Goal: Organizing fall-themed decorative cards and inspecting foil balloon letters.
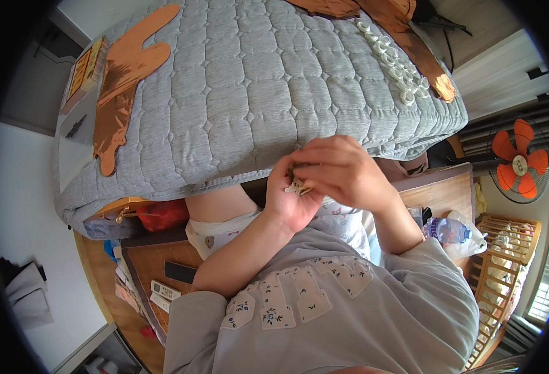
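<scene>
Head view. The pieces [297,187], small and pale, lie in the cupped palm of the left hand [289,202], above the lap and just on the near side of the mattress [256,93]. The right hand [342,167] arches over them from the right. White rings [389,60] lie clustered on the mattress at far right, beside a brown sheet [405,37]; a second brown sheet [117,100] lies at left, next to a box [86,71].

For sound handling, the left palm should probably stay level and well cupped, since such small pieces could spill; the right fingertips would do best to part one piece from the rest with a light pinch, the wrists kept close together.

Fingers: those of the left hand are partly curled, grasping the pieces loosely against the palm. Those of the right hand are bent, their tips reaching into the left palm at the pieces; whether they pinch one cannot be told, as the hands overlap there.
</scene>
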Action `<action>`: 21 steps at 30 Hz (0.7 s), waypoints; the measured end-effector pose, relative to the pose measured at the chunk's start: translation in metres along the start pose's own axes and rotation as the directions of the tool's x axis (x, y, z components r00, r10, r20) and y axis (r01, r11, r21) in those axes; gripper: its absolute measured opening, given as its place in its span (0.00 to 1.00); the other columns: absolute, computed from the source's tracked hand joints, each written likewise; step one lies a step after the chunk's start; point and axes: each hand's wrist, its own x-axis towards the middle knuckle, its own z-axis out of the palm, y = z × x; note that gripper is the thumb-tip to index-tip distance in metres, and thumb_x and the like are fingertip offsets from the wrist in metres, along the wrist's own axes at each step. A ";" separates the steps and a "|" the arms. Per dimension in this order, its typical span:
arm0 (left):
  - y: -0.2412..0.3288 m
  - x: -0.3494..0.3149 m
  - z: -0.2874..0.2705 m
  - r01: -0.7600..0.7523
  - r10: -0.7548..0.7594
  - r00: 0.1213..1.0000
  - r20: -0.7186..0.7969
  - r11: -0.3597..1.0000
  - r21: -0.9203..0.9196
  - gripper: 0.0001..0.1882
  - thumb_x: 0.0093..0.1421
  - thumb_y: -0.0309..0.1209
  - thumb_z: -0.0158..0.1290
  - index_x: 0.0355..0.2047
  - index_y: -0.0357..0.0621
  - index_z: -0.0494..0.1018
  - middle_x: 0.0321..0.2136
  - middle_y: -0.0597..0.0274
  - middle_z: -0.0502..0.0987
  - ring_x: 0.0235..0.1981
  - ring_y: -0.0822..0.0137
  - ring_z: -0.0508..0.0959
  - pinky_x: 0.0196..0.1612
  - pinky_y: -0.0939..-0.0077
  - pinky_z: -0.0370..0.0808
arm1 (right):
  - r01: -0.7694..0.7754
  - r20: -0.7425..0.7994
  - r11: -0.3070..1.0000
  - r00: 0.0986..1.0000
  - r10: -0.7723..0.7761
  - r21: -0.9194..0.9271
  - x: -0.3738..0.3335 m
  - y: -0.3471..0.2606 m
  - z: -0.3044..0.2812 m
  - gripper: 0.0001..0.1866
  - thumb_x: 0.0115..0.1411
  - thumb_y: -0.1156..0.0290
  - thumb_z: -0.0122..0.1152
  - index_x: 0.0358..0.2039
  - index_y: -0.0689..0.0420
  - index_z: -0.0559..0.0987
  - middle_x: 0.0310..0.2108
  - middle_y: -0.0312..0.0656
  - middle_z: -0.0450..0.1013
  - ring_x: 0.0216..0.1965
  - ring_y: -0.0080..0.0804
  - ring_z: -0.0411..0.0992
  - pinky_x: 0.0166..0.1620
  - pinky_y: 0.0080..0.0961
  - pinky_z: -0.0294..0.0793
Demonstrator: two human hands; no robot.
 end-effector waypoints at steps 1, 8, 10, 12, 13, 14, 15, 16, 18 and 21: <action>0.001 0.000 0.000 0.010 -0.007 0.995 0.095 0.999 -0.031 0.20 0.70 0.39 0.42 0.55 0.42 0.72 0.47 0.63 0.78 0.50 0.65 0.78 0.57 0.65 0.76 | 0.002 -0.002 1.000 1.000 -0.002 -0.006 0.000 0.005 -0.007 0.09 0.54 0.69 0.68 0.36 0.56 0.84 0.47 0.41 0.78 0.49 0.38 0.75 0.50 0.36 0.72; 0.001 -0.016 -0.003 -0.005 0.001 0.993 -0.122 1.000 -0.030 0.15 0.69 0.34 0.45 0.48 0.45 0.77 0.49 0.62 0.79 0.53 0.63 0.77 0.62 0.62 0.72 | -0.554 -0.537 0.747 0.782 0.316 -0.367 0.047 0.073 0.006 0.22 0.65 0.53 0.60 0.48 0.60 0.81 0.54 0.52 0.74 0.58 0.54 0.70 0.60 0.44 0.67; 0.002 -0.031 -0.011 0.005 -0.009 0.989 -0.146 1.000 -0.031 0.15 0.69 0.34 0.44 0.48 0.45 0.77 0.49 0.62 0.79 0.53 0.62 0.77 0.62 0.62 0.71 | -0.335 -0.227 0.844 0.939 0.259 -0.419 0.070 0.065 0.020 0.27 0.65 0.50 0.59 0.52 0.61 0.78 0.57 0.54 0.72 0.61 0.56 0.66 0.63 0.45 0.63; 0.006 -0.053 -0.015 -0.012 0.005 0.970 -0.244 1.000 -0.029 0.15 0.69 0.34 0.45 0.48 0.45 0.77 0.48 0.62 0.80 0.52 0.62 0.78 0.61 0.61 0.72 | -0.127 -0.010 0.985 0.992 0.127 -0.120 0.082 0.035 0.016 0.29 0.64 0.48 0.58 0.54 0.61 0.77 0.58 0.54 0.70 0.62 0.56 0.64 0.65 0.46 0.61; 0.010 -0.064 -0.017 -0.024 0.012 0.948 -0.319 0.999 -0.032 0.14 0.69 0.35 0.45 0.47 0.45 0.77 0.47 0.63 0.80 0.51 0.62 0.78 0.60 0.60 0.73 | -0.144 0.084 0.980 0.987 0.134 0.137 0.084 0.020 0.014 0.30 0.64 0.48 0.58 0.55 0.61 0.75 0.58 0.54 0.70 0.62 0.56 0.64 0.65 0.48 0.60; 0.014 -0.075 -0.020 -0.029 0.019 0.948 -0.318 0.999 -0.027 0.14 0.69 0.35 0.45 0.47 0.45 0.77 0.47 0.63 0.80 0.51 0.62 0.78 0.60 0.60 0.73 | -0.175 0.178 0.907 0.977 0.113 0.383 0.087 0.013 0.014 0.31 0.64 0.48 0.58 0.57 0.61 0.74 0.58 0.54 0.70 0.62 0.57 0.63 0.65 0.50 0.59; 0.017 -0.085 -0.021 -0.064 0.050 0.934 -0.354 0.998 -0.028 0.14 0.69 0.35 0.45 0.46 0.46 0.77 0.46 0.63 0.80 0.50 0.63 0.79 0.59 0.60 0.74 | -0.170 0.174 0.908 0.979 0.110 0.383 0.089 0.016 0.013 0.31 0.64 0.48 0.58 0.57 0.61 0.74 0.58 0.54 0.70 0.62 0.57 0.63 0.65 0.50 0.59; 0.021 -0.094 -0.024 -0.109 0.088 0.916 -0.392 0.994 -0.030 0.13 0.69 0.35 0.45 0.45 0.46 0.77 0.46 0.63 0.80 0.49 0.63 0.79 0.58 0.60 0.75 | -0.291 -0.149 0.956 0.947 0.283 -0.031 0.091 0.022 0.014 0.30 0.64 0.49 0.58 0.57 0.60 0.74 0.58 0.54 0.70 0.62 0.56 0.64 0.65 0.50 0.60; 0.027 -0.109 -0.031 -0.159 0.134 0.902 -0.411 0.987 -0.027 0.13 0.68 0.34 0.44 0.44 0.46 0.77 0.45 0.63 0.80 0.48 0.63 0.80 0.57 0.61 0.76 | -0.652 -0.565 0.581 0.743 0.359 -0.488 0.094 0.024 0.032 0.26 0.63 0.54 0.60 0.57 0.56 0.75 0.57 0.52 0.72 0.61 0.54 0.67 0.63 0.51 0.62; 0.036 -0.129 -0.040 -0.231 0.200 0.862 -0.466 0.973 -0.011 0.12 0.68 0.33 0.44 0.42 0.46 0.77 0.44 0.62 0.80 0.47 0.62 0.80 0.55 0.62 0.77 | -0.156 -0.106 0.967 0.985 0.137 -0.203 0.084 0.020 0.041 0.27 0.63 0.55 0.60 0.57 0.57 0.74 0.56 0.50 0.73 0.61 0.58 0.66 0.62 0.52 0.62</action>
